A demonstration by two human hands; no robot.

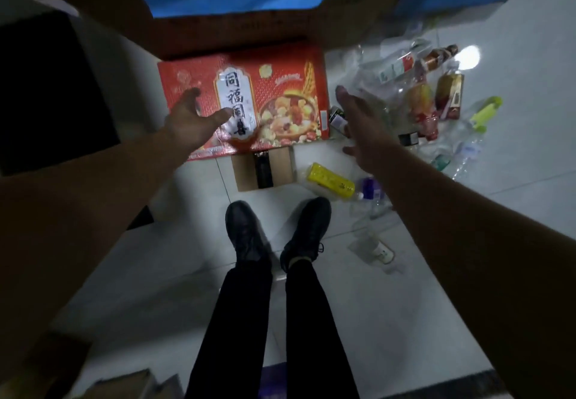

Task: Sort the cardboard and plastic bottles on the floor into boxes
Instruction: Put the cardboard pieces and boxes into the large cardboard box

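The red printed cardboard box [246, 99], flat and glossy, lies on the tiled floor [389, 305] beside clear plastic bottles [424, 99], under the left hand [193, 118] and right hand [361, 127], both spread open, holding nothing.

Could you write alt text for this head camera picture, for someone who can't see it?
Seen from above, a person's open left hand and open right hand reach down toward a flat red printed cardboard box lying on a white tiled floor. Loose plastic bottles are scattered to its right, and the person's black shoes show below.
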